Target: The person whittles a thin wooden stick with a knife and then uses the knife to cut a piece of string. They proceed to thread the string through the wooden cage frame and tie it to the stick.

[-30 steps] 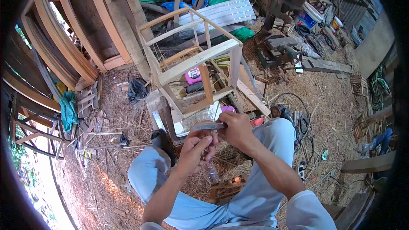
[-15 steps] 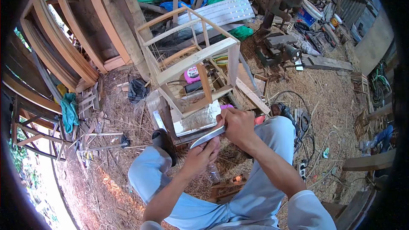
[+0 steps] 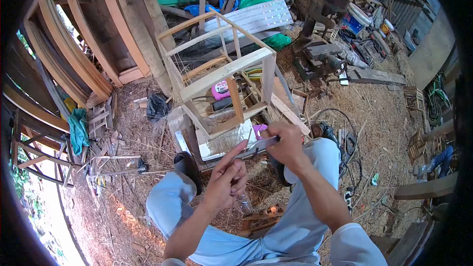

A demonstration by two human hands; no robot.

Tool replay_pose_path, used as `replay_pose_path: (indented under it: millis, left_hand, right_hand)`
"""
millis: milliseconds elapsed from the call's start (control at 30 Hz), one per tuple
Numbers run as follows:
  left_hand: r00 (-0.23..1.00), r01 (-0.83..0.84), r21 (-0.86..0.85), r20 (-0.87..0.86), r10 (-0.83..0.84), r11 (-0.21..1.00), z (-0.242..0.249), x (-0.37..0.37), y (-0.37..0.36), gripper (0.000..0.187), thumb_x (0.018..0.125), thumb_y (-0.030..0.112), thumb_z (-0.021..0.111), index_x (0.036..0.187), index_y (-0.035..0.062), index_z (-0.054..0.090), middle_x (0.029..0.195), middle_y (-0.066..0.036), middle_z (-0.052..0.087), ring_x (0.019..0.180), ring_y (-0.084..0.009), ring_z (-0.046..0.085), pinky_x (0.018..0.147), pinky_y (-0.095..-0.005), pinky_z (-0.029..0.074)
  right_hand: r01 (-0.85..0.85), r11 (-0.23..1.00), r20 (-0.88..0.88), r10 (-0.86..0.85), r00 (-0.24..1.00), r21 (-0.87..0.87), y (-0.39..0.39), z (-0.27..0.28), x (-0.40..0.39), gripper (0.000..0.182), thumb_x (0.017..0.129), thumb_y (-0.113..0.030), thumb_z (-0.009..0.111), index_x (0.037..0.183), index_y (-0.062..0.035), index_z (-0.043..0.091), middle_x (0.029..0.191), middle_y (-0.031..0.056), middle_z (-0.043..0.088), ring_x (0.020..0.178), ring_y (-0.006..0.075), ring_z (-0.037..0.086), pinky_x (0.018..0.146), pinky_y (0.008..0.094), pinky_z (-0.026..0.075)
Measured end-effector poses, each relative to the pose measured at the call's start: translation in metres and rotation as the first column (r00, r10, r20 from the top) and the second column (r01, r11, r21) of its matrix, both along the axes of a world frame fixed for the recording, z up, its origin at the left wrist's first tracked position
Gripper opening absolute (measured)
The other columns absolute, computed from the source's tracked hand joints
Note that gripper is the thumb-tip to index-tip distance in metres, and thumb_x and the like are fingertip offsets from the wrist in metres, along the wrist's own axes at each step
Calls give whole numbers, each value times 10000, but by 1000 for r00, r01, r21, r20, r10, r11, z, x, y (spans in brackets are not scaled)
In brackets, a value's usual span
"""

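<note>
My right hand [image 3: 286,144] is closed around the handle of a knife [image 3: 262,144], its blade angled down to the left. Just left of the blade is my left hand [image 3: 225,181], index finger stretched toward it and the other fingers curled in. What those curled fingers hold, if anything, I cannot tell. Beyond both hands, a small wooden frame [image 3: 226,74] stands on a low bench with a whitish worn top [image 3: 224,144]. A pink tape measure [image 3: 220,90] shows through the frame.
Curved wooden pieces [image 3: 74,44] lean at the left. A rusty machine [image 3: 322,56] stands at the back right. Black cables [image 3: 362,167] lie by my right knee. A clear plastic bottle [image 3: 244,204] and wood scraps lie between my legs, over ground strewn with shavings.
The knife and my right hand have moved slightly up and right, away from my left hand. My left index finger now points out, where before the blade lay across the left fingers.
</note>
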State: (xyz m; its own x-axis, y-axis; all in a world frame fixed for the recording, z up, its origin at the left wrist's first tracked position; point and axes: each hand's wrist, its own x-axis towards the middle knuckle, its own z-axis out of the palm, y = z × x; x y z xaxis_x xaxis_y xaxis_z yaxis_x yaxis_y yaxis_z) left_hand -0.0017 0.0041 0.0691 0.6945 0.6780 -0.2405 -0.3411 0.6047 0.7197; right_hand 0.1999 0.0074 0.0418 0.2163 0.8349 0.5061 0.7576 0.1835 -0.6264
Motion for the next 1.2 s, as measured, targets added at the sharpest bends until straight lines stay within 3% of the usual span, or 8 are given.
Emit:
replay_pose_path:
  millis: [167,633,767,800,900,967,1067,1200]
  left_hand:
    - [998,-12,-3,-68,12,1000,-5,7,1,470,965,129,415,1418,211,317,704,25,300,490,-56,252,411,-188,222]
    - [999,36,-147,-2,-36,989,-6,8,-3,501,961,255,450,1430,218,278,689,35,269,483,-56,225,407,-205,187]
    - [983,183,-108,37,-180,977,-9,7,-20,503,946,282,477,1414,204,310,684,35,269,457,-56,228,392,-211,182]
    - [977,213,-127,52,-208,969,-13,6,-18,507,938,296,489,1408,206,322,679,32,270,456,-60,243,391,-216,185]
    - [997,56,-81,-48,-60,995,-11,3,-2,468,967,246,437,1415,191,313,689,30,276,485,-54,257,400,-195,209]
    - [998,63,-101,1,-64,993,-11,2,4,467,969,231,434,1417,202,308,694,29,285,484,-52,261,397,-194,204]
    - [999,6,-66,-38,-9,998,-9,7,3,498,947,257,468,1415,209,306,679,35,273,456,-56,236,385,-205,179]
    - [998,57,-26,-32,-58,998,-11,6,4,486,964,251,431,1426,223,283,698,34,282,468,-56,247,387,-203,189]
  right_hand:
    - [-120,993,188,115,975,13,3,-5,-27,175,544,-85,700,648,-78,559,633,71,585,553,261,599,479,362,457]
    - [72,996,300,-55,952,-44,7,0,-25,62,692,-136,606,719,-83,625,666,109,619,587,281,632,498,392,483]
    - [590,745,330,-498,802,-312,34,7,28,98,689,-168,639,725,-83,671,720,152,645,626,314,636,559,426,498]
    - [592,743,333,-498,800,-311,29,5,36,98,689,-168,639,725,-83,671,720,152,645,626,314,636,559,426,498]
    - [435,844,143,-411,900,-314,15,-2,34,124,682,-193,660,705,-71,665,714,159,638,646,317,634,594,414,505]
    - [111,988,39,-107,994,-110,4,-9,8,116,659,-190,669,688,-79,648,701,133,631,651,303,634,586,395,502]
    - [-83,991,122,96,988,-109,2,2,-20,94,651,-155,652,678,-74,612,677,92,617,629,289,629,553,383,493]
    - [-88,988,296,124,947,-130,4,-15,-32,209,554,-152,707,703,-89,575,682,65,603,627,254,624,523,384,475]
